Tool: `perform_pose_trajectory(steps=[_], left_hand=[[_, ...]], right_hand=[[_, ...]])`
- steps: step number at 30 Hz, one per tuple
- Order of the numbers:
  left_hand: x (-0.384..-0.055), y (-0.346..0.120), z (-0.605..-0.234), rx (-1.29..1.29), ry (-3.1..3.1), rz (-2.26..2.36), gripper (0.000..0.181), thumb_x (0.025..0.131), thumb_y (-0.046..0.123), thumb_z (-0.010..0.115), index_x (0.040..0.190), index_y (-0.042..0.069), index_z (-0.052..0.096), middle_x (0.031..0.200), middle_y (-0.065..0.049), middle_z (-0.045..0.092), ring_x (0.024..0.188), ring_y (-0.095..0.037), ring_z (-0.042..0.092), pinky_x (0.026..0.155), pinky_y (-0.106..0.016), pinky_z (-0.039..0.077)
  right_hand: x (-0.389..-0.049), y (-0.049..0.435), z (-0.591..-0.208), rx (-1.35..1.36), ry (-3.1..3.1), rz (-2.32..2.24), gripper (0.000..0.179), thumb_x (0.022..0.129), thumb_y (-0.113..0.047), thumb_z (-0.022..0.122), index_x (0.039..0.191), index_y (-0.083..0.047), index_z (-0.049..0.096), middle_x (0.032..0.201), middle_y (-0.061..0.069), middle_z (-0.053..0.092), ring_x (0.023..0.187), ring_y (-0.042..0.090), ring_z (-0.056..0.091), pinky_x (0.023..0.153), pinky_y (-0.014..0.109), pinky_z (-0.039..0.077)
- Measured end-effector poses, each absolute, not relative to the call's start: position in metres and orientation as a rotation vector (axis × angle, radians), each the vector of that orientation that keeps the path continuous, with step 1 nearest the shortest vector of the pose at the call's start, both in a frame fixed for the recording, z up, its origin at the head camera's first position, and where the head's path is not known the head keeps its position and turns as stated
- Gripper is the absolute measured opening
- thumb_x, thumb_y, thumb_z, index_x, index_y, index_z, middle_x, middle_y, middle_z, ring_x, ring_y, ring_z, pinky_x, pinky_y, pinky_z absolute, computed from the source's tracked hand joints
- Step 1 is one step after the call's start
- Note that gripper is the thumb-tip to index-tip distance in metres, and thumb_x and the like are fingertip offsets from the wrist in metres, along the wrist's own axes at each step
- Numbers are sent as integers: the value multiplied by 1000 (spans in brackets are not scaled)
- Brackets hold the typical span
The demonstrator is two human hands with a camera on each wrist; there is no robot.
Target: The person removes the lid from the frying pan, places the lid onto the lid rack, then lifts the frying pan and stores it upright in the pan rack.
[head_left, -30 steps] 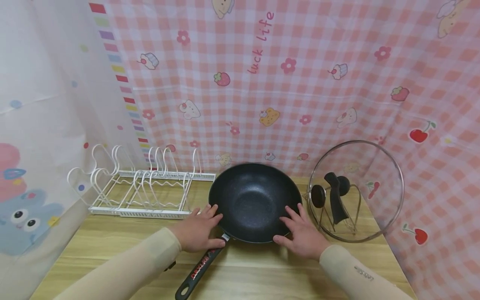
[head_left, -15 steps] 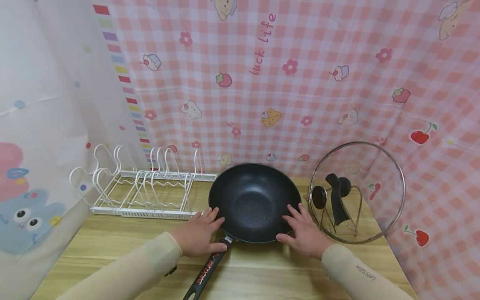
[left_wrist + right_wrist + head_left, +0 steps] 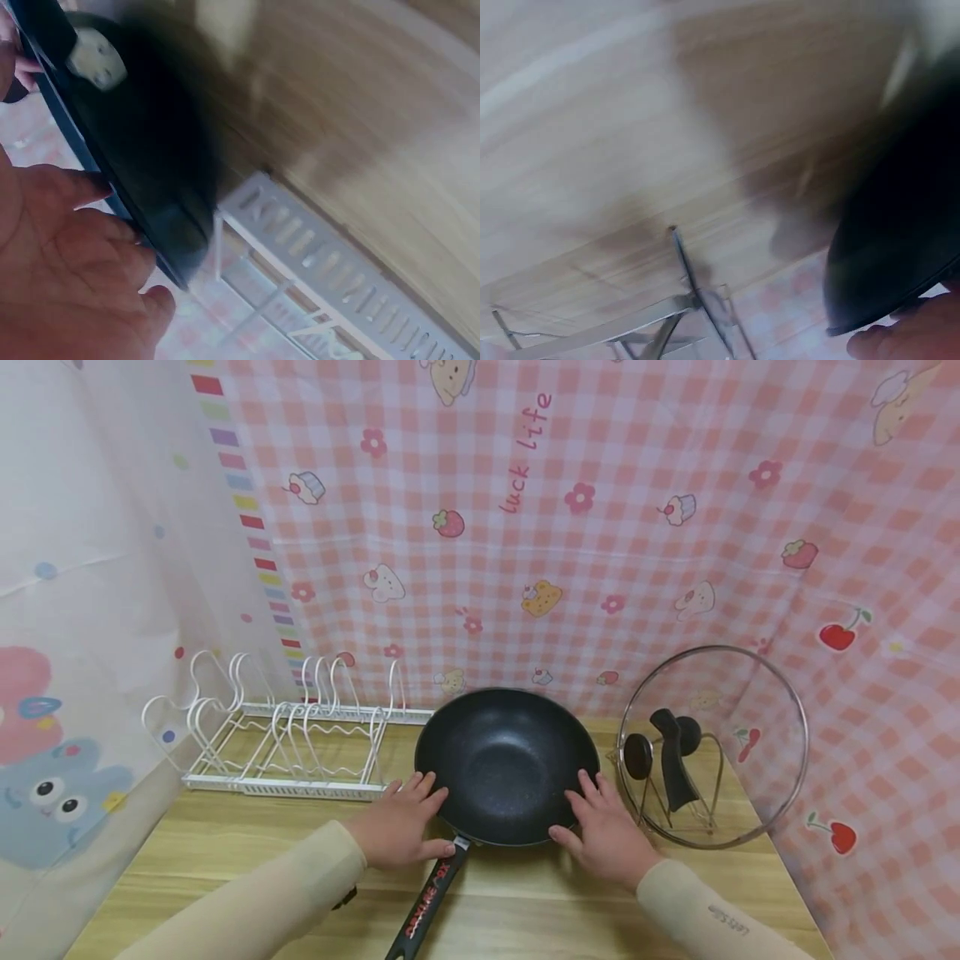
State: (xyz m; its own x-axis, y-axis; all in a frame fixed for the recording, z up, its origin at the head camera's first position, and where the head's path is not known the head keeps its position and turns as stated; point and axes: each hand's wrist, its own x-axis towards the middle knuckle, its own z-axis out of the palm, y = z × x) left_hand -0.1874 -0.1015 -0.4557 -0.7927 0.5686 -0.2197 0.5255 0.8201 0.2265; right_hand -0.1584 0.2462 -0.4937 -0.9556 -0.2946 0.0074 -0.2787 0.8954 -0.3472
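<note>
In the head view a black wok (image 3: 508, 768) stands at the middle of the wooden table, its long black handle (image 3: 427, 906) pointing toward the person. My left hand (image 3: 397, 825) lies at the wok's left front rim with fingers spread, and its thumb rests by the top of the handle. Over the right front rim lies my right hand (image 3: 609, 837), also with spread fingers. Up close in the left wrist view, the left fingertips reach over the rim beside the dark wok side (image 3: 150, 150). Only part of the right hand (image 3: 922, 337) shows beneath the wok in the right wrist view.
To the left stands a white wire rack (image 3: 300, 787), its end close to the wok. A glass lid (image 3: 765, 760) with a black handle leans upright on a thin metal stand (image 3: 714, 785) at the right. A pink checked cloth (image 3: 525, 568) hangs behind the table.
The wok has turned slightly, and its handle end has swung to the right. Both hands have kept their places at the rim.
</note>
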Motion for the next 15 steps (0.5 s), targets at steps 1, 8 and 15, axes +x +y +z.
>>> perform_pose_trajectory(steps=[1, 8, 15], left_hand=[[-191, -103, -458, 831, 2739, 221, 89, 97, 68, 59, 159, 6, 43, 170, -23, 31, 160, -42, 26, 128, -61, 25], [-200, -111, -467, 838, 2758, 219, 88, 97, 66, 61, 157, 4, 46, 171, -23, 27, 161, -41, 22, 128, -63, 23], [-199, -110, -468, 846, 2761, 244, 88, 98, 67, 59, 158, 5, 45, 173, -23, 24, 162, -41, 20, 129, -64, 21]], right_hand=[[-157, 243, -494, -443, 3004, -546, 74, 103, -52, 62, 148, 6, 53, 168, 33, 26, 157, 57, 16, 124, 69, 25], [-155, 231, -494, -349, 2916, -570, 97, 96, -68, 61, 157, 5, 41, 172, 31, 11, 160, 55, 1, 126, 69, 19], [-157, 230, -494, -312, 2908, -573, 102, 95, -69, 63, 160, 3, 35, 174, 28, 7, 160, 54, -6, 126, 70, 18]])
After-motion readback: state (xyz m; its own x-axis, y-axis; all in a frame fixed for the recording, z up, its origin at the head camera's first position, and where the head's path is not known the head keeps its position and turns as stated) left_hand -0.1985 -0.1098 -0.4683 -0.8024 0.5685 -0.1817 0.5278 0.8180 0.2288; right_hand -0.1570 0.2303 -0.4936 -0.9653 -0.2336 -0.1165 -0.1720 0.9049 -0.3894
